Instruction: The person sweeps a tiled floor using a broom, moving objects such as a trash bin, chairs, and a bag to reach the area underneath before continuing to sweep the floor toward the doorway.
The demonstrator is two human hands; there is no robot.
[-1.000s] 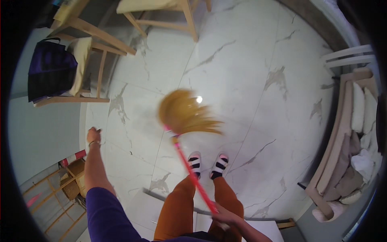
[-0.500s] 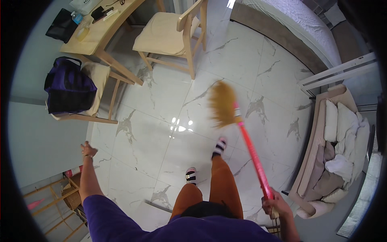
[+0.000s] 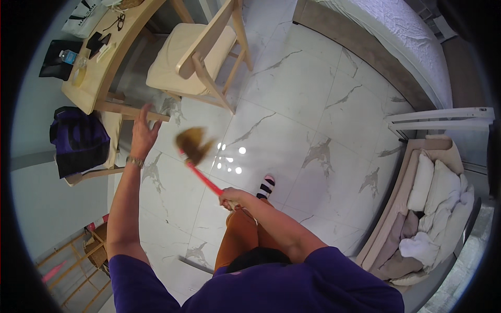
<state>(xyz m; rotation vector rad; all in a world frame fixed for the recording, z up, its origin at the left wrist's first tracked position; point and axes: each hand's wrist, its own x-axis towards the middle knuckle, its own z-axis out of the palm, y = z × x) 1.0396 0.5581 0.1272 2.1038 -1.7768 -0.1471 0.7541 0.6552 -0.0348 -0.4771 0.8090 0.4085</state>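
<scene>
A soft broom with a red handle and brown bristles is in my right hand, whose fingers wrap round the handle's near end. My right arm reaches across in front of my legs, and the blurred bristles point away to the left over the tiled floor. My left hand is raised with nothing in it, its fingers apart. It is nearest to a wooden chair at the left, which carries a purple and black bag.
Ahead stands a second wooden chair with a cream seat, beside a desk holding a bottle and small items. A bed is at the far right. Nearer on the right is a beige sofa with cushions; a wooden rack stands at lower left.
My right hand has carried the broom from the right across to the left, and its bristles now point left. My left hand has risen forward toward the desk. The view has shifted slightly.
</scene>
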